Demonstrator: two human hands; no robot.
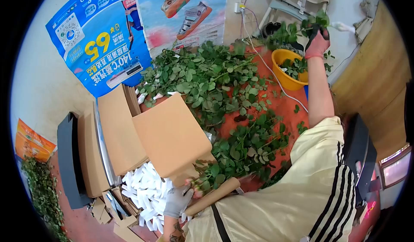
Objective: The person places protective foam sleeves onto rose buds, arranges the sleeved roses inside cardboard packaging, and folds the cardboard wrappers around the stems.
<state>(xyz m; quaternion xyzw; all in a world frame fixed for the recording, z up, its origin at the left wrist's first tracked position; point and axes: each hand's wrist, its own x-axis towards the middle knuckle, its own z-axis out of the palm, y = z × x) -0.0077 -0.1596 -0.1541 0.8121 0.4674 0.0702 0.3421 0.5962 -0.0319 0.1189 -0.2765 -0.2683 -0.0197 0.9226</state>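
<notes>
My right hand (318,42), in a pink and black glove, reaches to the far right. Its fingers are closed round a leafy rose stem (320,22); a white-covered bud (343,27) sticks out to its right. Below that hand stands a yellow bucket (290,84) with leafy cuttings inside. My left hand (177,202), in a pale grey glove, lies low near the middle, its fingers apart. Beside its fingertips are pink rose blooms (197,190) and a rolled brown cardboard piece (214,196). White sleeves (144,190) lie heaped to its left.
A large pile of leafy stems (202,75) covers the red table (276,108), with a smaller bunch (246,149) nearer me. Brown cardboard sheets (172,129) stand at left. A white cable (269,69) crosses the table. A pale high chair (297,6) stands behind the bucket.
</notes>
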